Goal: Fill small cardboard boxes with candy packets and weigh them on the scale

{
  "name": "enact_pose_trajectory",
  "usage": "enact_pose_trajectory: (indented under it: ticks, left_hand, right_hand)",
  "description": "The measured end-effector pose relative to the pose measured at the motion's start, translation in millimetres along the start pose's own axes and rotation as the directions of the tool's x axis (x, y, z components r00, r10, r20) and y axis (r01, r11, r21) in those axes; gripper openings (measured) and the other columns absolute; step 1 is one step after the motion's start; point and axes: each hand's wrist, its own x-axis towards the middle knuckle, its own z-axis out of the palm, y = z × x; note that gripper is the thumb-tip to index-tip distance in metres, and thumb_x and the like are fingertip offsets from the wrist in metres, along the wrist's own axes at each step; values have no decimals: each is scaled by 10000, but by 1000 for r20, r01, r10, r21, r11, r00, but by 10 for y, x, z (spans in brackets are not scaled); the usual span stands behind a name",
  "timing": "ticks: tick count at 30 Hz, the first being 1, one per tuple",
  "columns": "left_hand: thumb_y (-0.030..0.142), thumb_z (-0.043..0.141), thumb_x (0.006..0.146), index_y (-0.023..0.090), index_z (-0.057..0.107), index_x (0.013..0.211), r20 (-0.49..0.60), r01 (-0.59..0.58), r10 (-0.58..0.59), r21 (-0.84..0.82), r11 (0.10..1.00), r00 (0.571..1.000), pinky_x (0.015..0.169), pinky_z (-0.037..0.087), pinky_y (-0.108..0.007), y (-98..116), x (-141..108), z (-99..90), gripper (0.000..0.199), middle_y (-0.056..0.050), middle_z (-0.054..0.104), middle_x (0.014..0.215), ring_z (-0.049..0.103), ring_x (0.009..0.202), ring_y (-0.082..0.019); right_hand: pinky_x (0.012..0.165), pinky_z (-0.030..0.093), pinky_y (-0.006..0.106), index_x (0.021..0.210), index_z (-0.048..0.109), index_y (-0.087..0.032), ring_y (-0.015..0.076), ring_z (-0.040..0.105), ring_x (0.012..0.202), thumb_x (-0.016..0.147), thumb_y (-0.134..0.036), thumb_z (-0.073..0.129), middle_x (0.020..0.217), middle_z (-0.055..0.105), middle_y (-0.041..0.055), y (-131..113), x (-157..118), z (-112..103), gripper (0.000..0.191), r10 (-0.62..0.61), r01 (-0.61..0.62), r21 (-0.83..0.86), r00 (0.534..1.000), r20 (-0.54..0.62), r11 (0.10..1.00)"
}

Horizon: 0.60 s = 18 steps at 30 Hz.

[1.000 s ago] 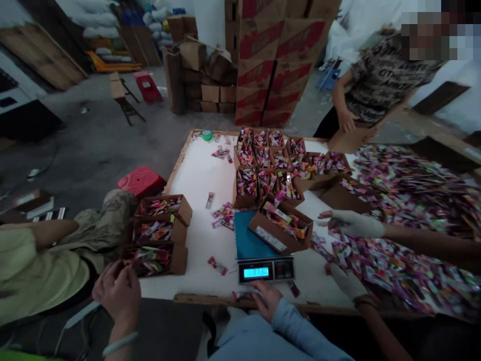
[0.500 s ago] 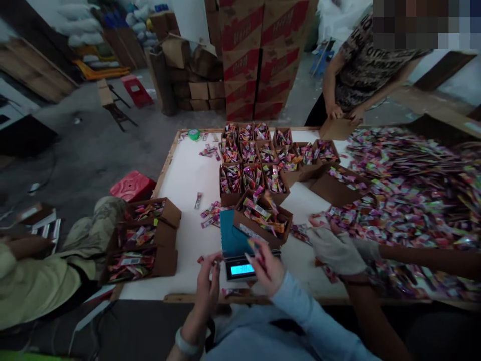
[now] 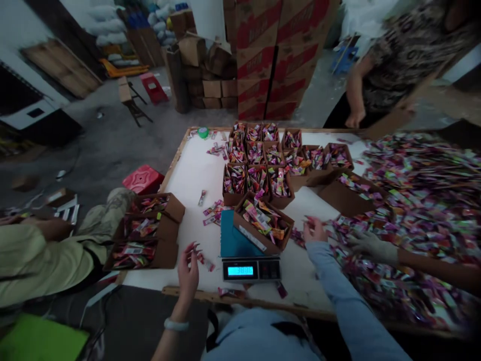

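Note:
On the teal plate of a digital scale [image 3: 240, 271] with a lit display sits a tilted cardboard box [image 3: 259, 225] full of colourful sachets. Left of the scale, my left hand [image 3: 188, 268] pinches small sachets at its fingertips. To the right of the box, my right hand [image 3: 314, 230] reaches over the table with its fingers closed on a small reddish sachet. A few loose sachets [image 3: 214, 213] lie beside the scale's left edge.
Filled boxes [image 3: 256, 153] stand in rows behind the scale, and three more [image 3: 161, 235] at the left edge. A large sachet heap [image 3: 432, 200] covers the right, where a co-worker's gloved hand [image 3: 370, 246] rests. Another person stands behind the table. Green tape [image 3: 203, 132] lies far left.
My right hand has moved from over the scale to the right of the box. My left hand has shifted left. The co-worker's gloved hand has moved right, onto the heap.

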Motion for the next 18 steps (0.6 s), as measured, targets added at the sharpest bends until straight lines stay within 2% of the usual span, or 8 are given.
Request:
enact_pose_trajectory:
  ticks: [2,5,6,8,10,13,16,18]
  left_hand:
    - [488,529,807,177,579,1089,-35,43,-42,30,999,998,758,522,-355,-159,-100,-112,422,-115,654,1056,642,856,-199]
    - [486,542,799,189,568,1105,-34,122,-120,73,990,992,787,509,-352,-362,-279,-281,427,-109,642,1091,637,888,-193]
    - [484,544,798,192,561,1119,-30,150,-148,85,985,989,784,507,-347,-412,-342,-337,434,-109,637,1107,635,892,-190]
    - [485,551,791,193,554,1134,-41,190,-186,113,975,982,782,502,-339,-479,-463,-446,450,-109,632,1119,634,888,-187]
    - [491,558,781,186,561,1122,-77,204,-194,138,969,978,803,495,-343,-515,-565,-536,457,-108,637,1100,632,892,-191]
    - [499,557,771,175,571,1091,-129,219,-200,155,963,971,833,487,-360,-546,-651,-602,456,-104,650,1050,631,900,-203]
    - [506,571,752,173,575,1084,-118,246,-231,140,959,966,799,498,-365,-576,-626,-554,470,-101,659,1008,642,857,-206]
    - [493,571,756,175,570,1095,-70,236,-229,119,964,971,791,501,-365,-585,-550,-464,465,-110,654,1033,646,856,-203]
  right_hand:
    - [945,442,465,1355,408,-91,309,533,1165,774,-296,497,1227,575,218,451,116,182,622,181,-117,-290,963,202,950]
    - [1025,312,576,1457,261,-136,415,232,1385,673,-221,625,1519,221,251,894,247,496,868,252,29,-601,891,378,799]
    - [1022,287,606,1469,233,-158,437,154,1403,652,-212,652,1549,119,247,986,271,590,920,253,80,-638,874,414,766]
    - [1013,266,626,1473,226,-173,456,107,1406,641,-213,681,1557,58,251,1107,273,748,949,263,137,-656,840,474,742]
    - [982,283,640,1463,262,-174,474,149,1392,667,-215,669,1547,95,268,1170,204,865,894,282,143,-651,818,502,746]
    - [914,349,640,1360,448,-147,467,317,1329,768,-170,554,1472,301,295,1199,11,945,601,272,113,-635,836,476,764]
    - [911,388,551,1082,660,-151,364,521,1183,818,-102,445,1211,599,240,1219,-150,887,344,217,124,-576,846,486,808]
    - [878,411,495,892,703,-160,316,595,1069,807,-92,457,1027,682,196,1249,-186,789,269,205,108,-545,852,481,832]
